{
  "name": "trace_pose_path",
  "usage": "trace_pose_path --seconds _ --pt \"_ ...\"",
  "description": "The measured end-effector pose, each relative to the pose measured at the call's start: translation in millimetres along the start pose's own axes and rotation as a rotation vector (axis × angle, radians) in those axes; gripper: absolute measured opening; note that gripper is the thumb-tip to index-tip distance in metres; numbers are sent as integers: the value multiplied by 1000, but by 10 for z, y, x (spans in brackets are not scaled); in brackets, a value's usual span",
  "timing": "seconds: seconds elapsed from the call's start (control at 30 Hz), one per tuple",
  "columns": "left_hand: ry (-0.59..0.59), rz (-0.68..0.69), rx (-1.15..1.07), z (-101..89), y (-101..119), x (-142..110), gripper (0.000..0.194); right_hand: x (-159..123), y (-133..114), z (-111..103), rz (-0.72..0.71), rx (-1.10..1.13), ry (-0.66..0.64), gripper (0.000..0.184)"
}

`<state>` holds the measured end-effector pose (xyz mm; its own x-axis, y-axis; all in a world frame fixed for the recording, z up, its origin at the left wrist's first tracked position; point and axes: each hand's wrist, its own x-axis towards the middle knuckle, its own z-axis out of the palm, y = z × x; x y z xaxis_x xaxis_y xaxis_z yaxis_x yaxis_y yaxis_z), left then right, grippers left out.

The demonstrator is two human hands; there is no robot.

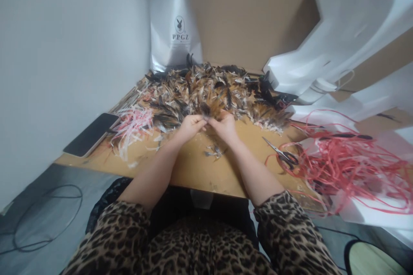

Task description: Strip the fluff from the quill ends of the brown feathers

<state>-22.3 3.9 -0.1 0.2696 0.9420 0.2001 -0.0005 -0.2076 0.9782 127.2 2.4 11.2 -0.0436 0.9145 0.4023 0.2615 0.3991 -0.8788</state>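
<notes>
Both hands meet over the near middle of the table, fingertips close together. My right hand (226, 128) is closed on a small bunch of brown feathers (213, 109), whose tips fan upward and away from me. Beside it, my left hand (192, 126) pinches at the base of the same bunch, thumb and fingers pressed together. A large heap of brown, black and white feathers (200, 81) spreads just beyond my hands. Some small grey feather scraps (214, 151) lie on the tabletop below them.
Scissors (282, 153) rest at right, next to a tangle of red plastic strips (342, 163). Left are pink and white strips (134, 126) and a phone (92, 134). A silver bag (174, 30) stands at the back; white sheeting (348, 21) hangs over the right.
</notes>
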Motion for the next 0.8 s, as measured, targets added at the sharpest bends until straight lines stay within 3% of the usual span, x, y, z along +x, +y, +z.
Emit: trace_pose_path --seconds 0.33,0.57,0.8 --pt "-13 -14 -17 7 24 13 16 24 42 4 70 86 -17 20" --pt "-47 -137 -26 -31 -28 31 12 16 -1 -22 64 51 -95 25" --pt "-69 -162 12 -50 -29 18 17 22 -10 -17 72 65 -143 28"
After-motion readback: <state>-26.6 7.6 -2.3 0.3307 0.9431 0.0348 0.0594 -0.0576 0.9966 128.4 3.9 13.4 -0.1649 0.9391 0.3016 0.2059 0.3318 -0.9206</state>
